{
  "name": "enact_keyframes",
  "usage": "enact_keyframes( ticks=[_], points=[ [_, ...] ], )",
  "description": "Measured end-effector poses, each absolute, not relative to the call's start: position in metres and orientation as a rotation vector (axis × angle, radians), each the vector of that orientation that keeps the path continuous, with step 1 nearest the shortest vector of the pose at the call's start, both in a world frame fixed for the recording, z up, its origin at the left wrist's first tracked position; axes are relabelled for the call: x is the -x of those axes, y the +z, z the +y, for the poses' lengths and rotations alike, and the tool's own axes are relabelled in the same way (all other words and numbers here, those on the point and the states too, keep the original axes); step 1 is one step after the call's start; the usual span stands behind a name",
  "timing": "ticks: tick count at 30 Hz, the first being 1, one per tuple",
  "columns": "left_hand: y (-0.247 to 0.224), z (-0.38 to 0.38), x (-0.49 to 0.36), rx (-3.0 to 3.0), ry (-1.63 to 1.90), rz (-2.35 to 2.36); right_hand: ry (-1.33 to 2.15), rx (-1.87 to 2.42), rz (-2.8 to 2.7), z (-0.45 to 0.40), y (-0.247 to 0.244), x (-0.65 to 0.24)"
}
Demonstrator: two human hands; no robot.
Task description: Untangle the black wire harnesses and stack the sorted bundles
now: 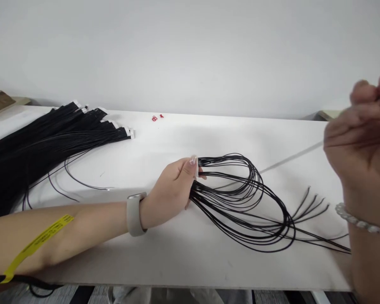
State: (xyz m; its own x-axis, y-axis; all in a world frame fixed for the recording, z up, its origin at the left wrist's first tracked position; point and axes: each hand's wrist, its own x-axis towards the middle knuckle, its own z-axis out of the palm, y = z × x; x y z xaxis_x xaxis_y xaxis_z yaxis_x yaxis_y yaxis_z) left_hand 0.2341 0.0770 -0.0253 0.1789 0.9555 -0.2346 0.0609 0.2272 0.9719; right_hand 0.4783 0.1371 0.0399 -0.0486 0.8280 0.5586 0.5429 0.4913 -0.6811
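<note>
White table (164,264). Black cable pile (60,131) is cropped at left. Looped cable bundle (285,219) lies mid-table; some tails vanish behind right forearm (372,261). Right hand (364,122) is blurred, cropped, fingers curled; contents: cannot tell. Left hand (171,190) grips the bundle, hiding its end. Red pieces (154,118): indistinct.

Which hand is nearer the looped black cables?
Left. The left hand grips the looped black cables at their left end; the right hand is raised off to their right.

The head view looks forward, down onto the table (183,261).
</note>
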Motion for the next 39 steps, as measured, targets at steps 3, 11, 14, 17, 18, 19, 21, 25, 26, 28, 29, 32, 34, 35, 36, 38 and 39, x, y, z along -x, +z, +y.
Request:
enact_keyframes(
  ticks=[3, 11, 14, 17, 18, 19, 21, 25, 26, 28, 29, 32, 34, 35, 36, 38, 39],
  points=[
    [-0.027, 0.077, -0.234, -1.146, 0.921, 1.2, 0.55, 1.18, -1.469, 0.125, 0.04, -0.462],
    [-0.026, 0.076, -0.233, -1.158, 0.916, 1.194, 0.38, 1.115, -2.337, 0.105, 0.018, -0.414],
    [-0.024, 0.076, -0.233, -1.169, 0.906, 1.22, 0.329, 1.075, -2.347, 0.106, 0.013, -0.413],
    [-0.024, 0.076, -0.233, -1.159, 0.896, 1.216, 0.292, 1.071, -2.311, 0.105, 0.013, -0.413],
    [-0.024, 0.076, -0.233, -1.158, 0.891, 1.21, 0.285, 1.071, -2.31, 0.104, 0.014, -0.413],
    [-0.025, 0.076, -0.233, -1.161, 0.885, 1.205, 0.281, 1.072, -2.312, 0.104, 0.014, -0.413],
    [-0.025, 0.076, -0.233, -1.167, 0.881, 1.2, 0.28, 1.075, -2.315, 0.104, 0.014, -0.412],
    [-0.024, 0.076, -0.234, -1.181, 0.894, 1.209, 0.273, 1.07, -2.311, 0.104, 0.012, -0.412],
    [-0.023, 0.076, -0.234, -1.187, 0.893, 1.211, 0.265, 1.07, -2.315, 0.104, 0.012, -0.412],
    [-0.021, 0.076, -0.235, -1.201, 0.889, 1.209, 0.237, 1.069, -2.328, 0.104, 0.011, -0.412],
    [-0.02, 0.076, -0.235, -1.206, 0.885, 1.202, 0.213, 1.068, -2.333, 0.104, 0.011, -0.412],
    [-0.021, 0.076, -0.235, -1.211, 0.872, 1.193, 0.135, 1.058, -2.345, 0.104, 0.011, -0.412],
    [-0.023, 0.076, -0.234, -1.213, 0.861, 1.205, 0.106, 1.056, -2.348, 0.104, 0.011, -0.413],
    [-0.024, 0.076, -0.234, -1.213, 0.856, 1.216, 0.097, 1.055, -2.349, 0.104, 0.011, -0.413],
    [-0.024, 0.076, -0.234, -1.212, 0.854, 1.227, 0.09, 1.055, -2.353, 0.104, 0.011, -0.413],
    [-0.024, 0.076, -0.234, -1.202, 0.859, 1.236, 0.087, 1.049, -2.371, 0.103, 0.012, -0.413],
    [-0.024, 0.076, -0.234, -1.197, 0.865, 1.236, 0.093, 1.04, -2.387, 0.103, 0.012, -0.413]
  ],
)
